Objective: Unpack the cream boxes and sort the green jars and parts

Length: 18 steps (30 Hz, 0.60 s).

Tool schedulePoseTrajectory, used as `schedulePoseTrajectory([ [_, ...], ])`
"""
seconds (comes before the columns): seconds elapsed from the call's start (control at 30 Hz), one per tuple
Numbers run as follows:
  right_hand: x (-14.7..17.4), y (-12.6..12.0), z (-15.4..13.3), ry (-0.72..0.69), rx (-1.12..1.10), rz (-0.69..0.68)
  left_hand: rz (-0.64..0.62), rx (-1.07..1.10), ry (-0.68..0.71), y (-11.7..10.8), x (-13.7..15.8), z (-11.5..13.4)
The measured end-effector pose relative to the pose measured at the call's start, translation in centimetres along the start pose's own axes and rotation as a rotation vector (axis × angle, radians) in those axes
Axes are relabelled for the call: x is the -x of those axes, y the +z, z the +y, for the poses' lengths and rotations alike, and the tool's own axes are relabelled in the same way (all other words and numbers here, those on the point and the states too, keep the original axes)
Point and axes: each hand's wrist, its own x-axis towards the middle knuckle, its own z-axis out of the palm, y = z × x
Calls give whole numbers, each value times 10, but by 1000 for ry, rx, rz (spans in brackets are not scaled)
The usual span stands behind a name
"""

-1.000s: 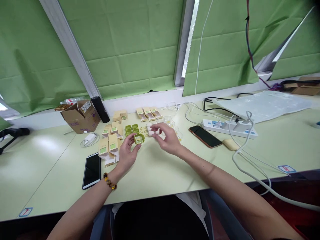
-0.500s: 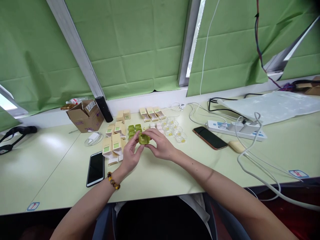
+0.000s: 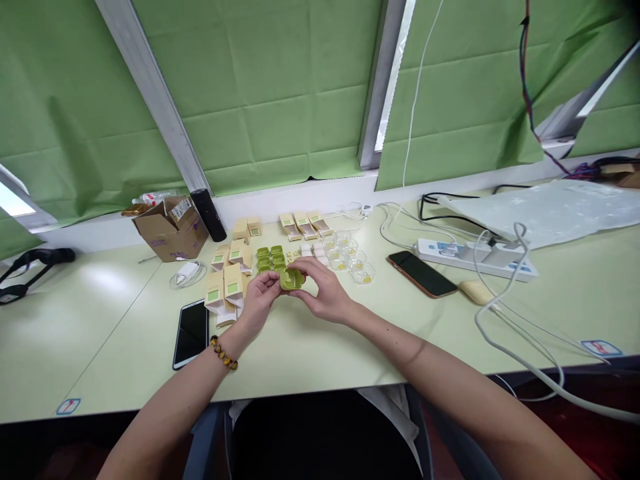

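Between my two hands is a small olive-green plastic holder, raised over the table with its open side toward me. My right hand grips its right side, thumb below and fingers above. On the left edge, the pinched fingertips of my left hand close on the same holder. Just behind it stand several matching green holders in rows. Small pale pink-white pieces and several clear plastic cups with yellow bits inside lie to their right. Beside my left hand are open cardboard boxes with green labels.
A smartphone lies left of my left forearm, another phone to the right. Beyond it are a power strip, a beige case and loose white cables. A brown carton and a black cylinder stand at the back left.
The green holder has tilted and turned slightly in my hands. My left fingers have shifted from spread around its side to a pinch at its left edge.
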Motion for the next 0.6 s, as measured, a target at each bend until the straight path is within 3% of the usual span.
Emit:
schedulePoseTrajectory([
  [0.17, 2, 11, 10, 282, -332, 43, 54, -135, 69, -1, -1, -3],
  [0.27, 4, 18, 17, 383, -557, 7, 84, -241, 130, 0, -1, -3],
  [0.4, 5, 22, 21, 438, -629, 18, 89, -291, 161, 2, 1, -1],
  [0.6, 7, 22, 20, 408, -600, 36, 70, -290, 156, 2, 2, 0],
])
